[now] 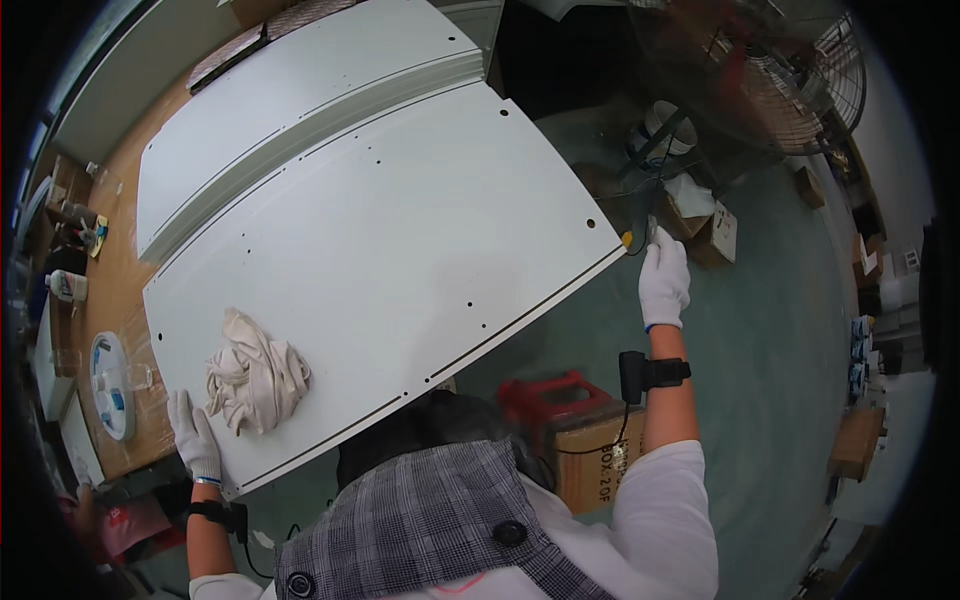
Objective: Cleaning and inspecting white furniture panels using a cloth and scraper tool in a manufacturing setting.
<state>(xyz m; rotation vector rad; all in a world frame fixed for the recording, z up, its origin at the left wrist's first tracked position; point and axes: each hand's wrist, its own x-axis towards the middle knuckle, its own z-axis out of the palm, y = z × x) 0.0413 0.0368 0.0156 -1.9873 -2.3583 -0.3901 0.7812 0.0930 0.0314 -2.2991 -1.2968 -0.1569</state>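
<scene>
A large white panel (400, 220) with drilled holes and a dark groove along its near edge lies tilted across the workbench. My left hand (197, 440), in a white glove, rests at the panel's near left corner with its fingers stretched out. Beside it on the panel sits a crumpled beige cloth (258, 375). Just off the right corner, my gloved right hand (664, 282) is closed, pinching a small thin greyish object (652, 230) whose kind I cannot make out. A small yellow piece (627, 240) shows at that corner.
Behind lies another white panel (290, 90). A round white lid (112, 385) and a white bottle (68, 286) are on the wooden bench (125, 225) at left. A fan (800, 90), a bucket (670, 128) and cartons (715, 235) stand right; a red stool (550, 395) is near me.
</scene>
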